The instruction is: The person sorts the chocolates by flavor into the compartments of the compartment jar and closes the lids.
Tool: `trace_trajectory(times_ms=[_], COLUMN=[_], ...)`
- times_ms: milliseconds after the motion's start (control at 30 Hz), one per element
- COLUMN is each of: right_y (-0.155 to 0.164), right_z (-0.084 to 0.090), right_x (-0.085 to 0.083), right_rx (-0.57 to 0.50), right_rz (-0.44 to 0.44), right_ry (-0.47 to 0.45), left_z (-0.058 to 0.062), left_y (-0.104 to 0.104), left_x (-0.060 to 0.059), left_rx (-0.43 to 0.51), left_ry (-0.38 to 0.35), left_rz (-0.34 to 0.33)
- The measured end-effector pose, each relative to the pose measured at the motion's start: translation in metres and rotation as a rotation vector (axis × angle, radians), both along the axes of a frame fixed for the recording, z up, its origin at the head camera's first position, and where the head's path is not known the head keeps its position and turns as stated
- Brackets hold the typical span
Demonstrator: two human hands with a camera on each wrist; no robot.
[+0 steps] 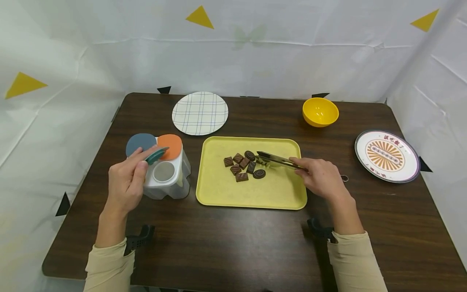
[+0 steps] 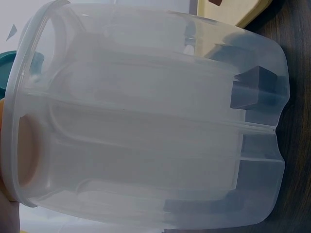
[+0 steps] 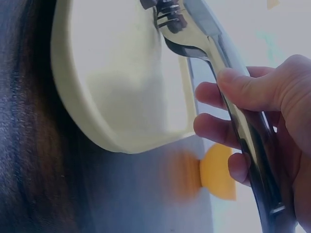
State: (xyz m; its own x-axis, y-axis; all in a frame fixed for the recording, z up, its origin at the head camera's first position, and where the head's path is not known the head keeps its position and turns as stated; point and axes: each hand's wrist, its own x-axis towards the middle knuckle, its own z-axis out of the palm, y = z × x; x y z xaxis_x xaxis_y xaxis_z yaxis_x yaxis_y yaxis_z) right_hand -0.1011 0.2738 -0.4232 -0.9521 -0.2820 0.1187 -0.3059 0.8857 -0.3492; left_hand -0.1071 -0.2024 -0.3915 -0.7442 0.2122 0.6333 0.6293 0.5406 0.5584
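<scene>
Room: white sheeting (image 1: 292,52) hangs as walls on three sides, with yellow and black triangles stuck to it.
Table: a dark brown wooden table (image 1: 233,243) fills the middle and lower frame of the head view.
Tray: a pale yellow tray (image 1: 226,190) lies at the centre of the table, with raised rim and rounded corners.
Checked plate: a white plate with a blue grid (image 1: 200,112) sits at the upper middle, behind the tray.
Patterned plate: a round plate with an orange sunburst (image 1: 387,155) lies at the right edge of the table.
Container: a clear plastic container (image 1: 168,178) with four lobed compartments stands just left of the tray; blue and orange lids are open, one round opening shows.
Bowl: a yellow bowl (image 1: 320,112) stands upper right, well apart from the tray.
Tongs: shiny metal tongs (image 1: 279,160) reach from the right over the tray, tips at the chocolates.
Chocolates: small brown squares and ridged rounds, the chocolates (image 1: 243,165) cluster in the tray's upper middle.
Left hand: the left hand (image 1: 125,182) curls against the container, fingertips pinching a teal lid (image 1: 157,155).
Right hand: the right hand (image 1: 321,176) grips the tongs, thumb on top, fingers curled beneath.
</scene>
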Motion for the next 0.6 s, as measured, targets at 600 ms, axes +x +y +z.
trace_trajectory(times_ms=[600], right_y=[-0.027], right_z=[0.028], right_x=[-0.004], right_rx=[-0.134], right_rz=[0.215], right_ry=[0.280], left_z=[0.001], left_y=[0.000], left_x=[0.001], left_rx=[-0.001], left_ry=[-0.008], left_rz=[-0.001])
